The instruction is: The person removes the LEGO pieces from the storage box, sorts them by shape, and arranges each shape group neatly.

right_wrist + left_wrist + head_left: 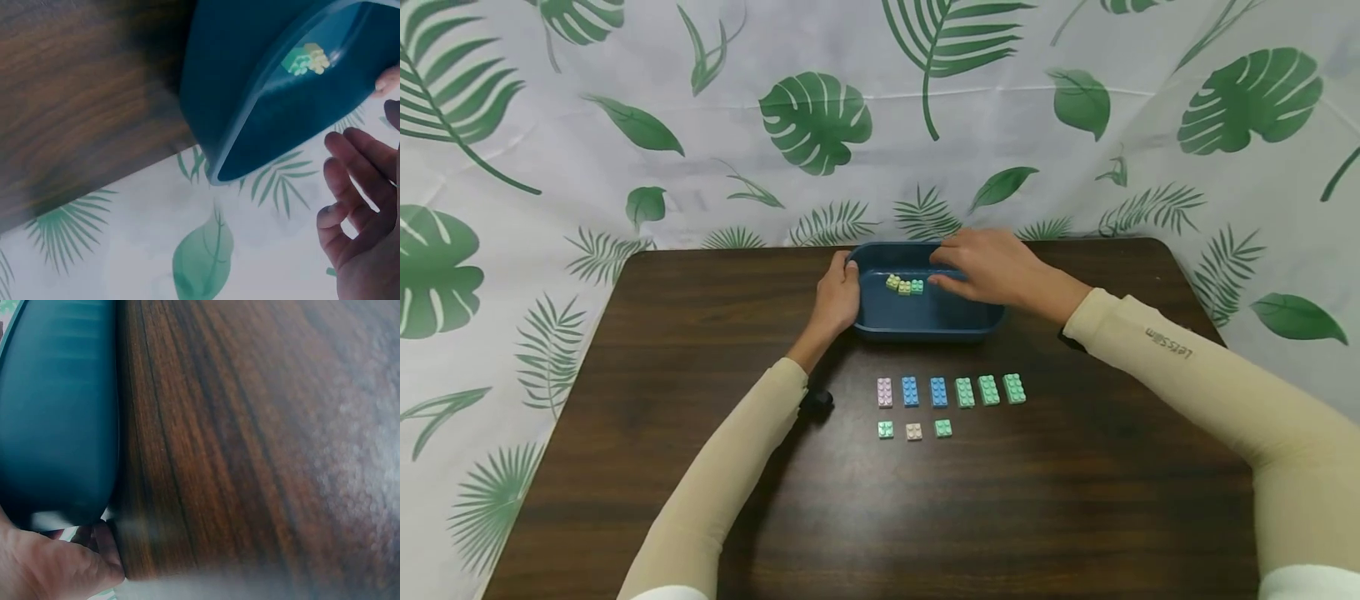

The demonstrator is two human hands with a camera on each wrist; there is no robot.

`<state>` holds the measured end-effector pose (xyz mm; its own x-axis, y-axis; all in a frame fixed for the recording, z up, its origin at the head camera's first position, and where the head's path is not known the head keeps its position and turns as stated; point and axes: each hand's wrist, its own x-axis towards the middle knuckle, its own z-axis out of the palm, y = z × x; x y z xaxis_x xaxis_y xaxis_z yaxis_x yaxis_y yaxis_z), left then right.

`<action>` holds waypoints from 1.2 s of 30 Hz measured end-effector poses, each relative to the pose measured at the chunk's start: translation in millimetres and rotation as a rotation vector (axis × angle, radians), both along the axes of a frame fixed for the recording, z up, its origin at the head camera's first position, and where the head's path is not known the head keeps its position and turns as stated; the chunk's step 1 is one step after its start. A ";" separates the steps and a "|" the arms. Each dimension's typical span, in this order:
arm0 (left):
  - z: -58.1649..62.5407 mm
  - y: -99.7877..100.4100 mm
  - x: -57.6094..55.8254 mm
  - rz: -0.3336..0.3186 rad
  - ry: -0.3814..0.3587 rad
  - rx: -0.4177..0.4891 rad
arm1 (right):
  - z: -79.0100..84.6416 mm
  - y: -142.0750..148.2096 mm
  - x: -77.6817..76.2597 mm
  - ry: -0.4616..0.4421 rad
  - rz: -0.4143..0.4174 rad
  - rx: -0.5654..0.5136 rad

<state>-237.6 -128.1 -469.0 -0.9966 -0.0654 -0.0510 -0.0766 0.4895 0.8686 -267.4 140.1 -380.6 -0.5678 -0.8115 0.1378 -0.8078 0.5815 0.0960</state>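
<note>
A dark blue plastic tray [917, 335] stands at the far side of the table. My left hand [838, 292] grips its left end, thumb at the rim; the left wrist view shows fingers [107, 544] at the tray's end. Over the tray's right part hovers my right hand [988, 265], holding nothing, its fingers loosely bent in the right wrist view. Inside the tray lie two small yellow toy bricks [905, 287] and a green one [917, 286], close together.
Nearer me on the dark wooden table [1000, 517], a row holds a pink brick [884, 392], two blue bricks [938, 392] and three longer green bricks [988, 390]. Below it sit two small green bricks [943, 428] and a peach brick [913, 432]. A leaf-print cloth [715, 183] hangs behind.
</note>
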 end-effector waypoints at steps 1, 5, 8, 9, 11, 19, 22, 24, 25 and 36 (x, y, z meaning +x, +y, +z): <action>-0.1 -0.6 0.7 0.002 0.002 0.005 | -0.2 -2.6 -2.3 -0.009 -0.006 0.015; 0.0 -2.9 4.0 0.005 0.006 0.016 | -1.7 -11.5 -10.4 -0.065 -0.049 0.091; -5.7 -5.3 0.0 0.010 0.003 0.008 | -3.7 -17.6 -15.3 -0.112 -0.087 0.147; -7.6 -5.9 -1.7 0.014 0.001 0.007 | -4.6 -19.8 -16.8 -0.125 -0.097 0.162; -11.3 -7.2 -4.8 0.020 -0.002 0.007 | -6.9 -23.9 -19.5 -0.145 -0.105 0.186; -12.4 -7.3 -5.6 0.022 -0.005 0.022 | -16.3 -42.6 -29.5 -0.210 -0.125 0.256; -12.9 -6.5 -6.4 0.021 -0.002 0.022 | -16.7 -48.9 -31.5 -0.231 -0.134 0.281; -14.9 -5.8 -8.1 0.028 0.007 0.022 | -16.7 -52.0 -32.5 -0.242 -0.142 0.298; -15.2 -5.3 -8.5 0.028 0.008 0.022 | -16.9 -53.0 -33.0 -0.243 -0.146 0.306; -27.9 -4.4 -18.1 0.034 0.030 -0.004 | -21.5 -55.9 -36.9 -0.243 -0.168 0.337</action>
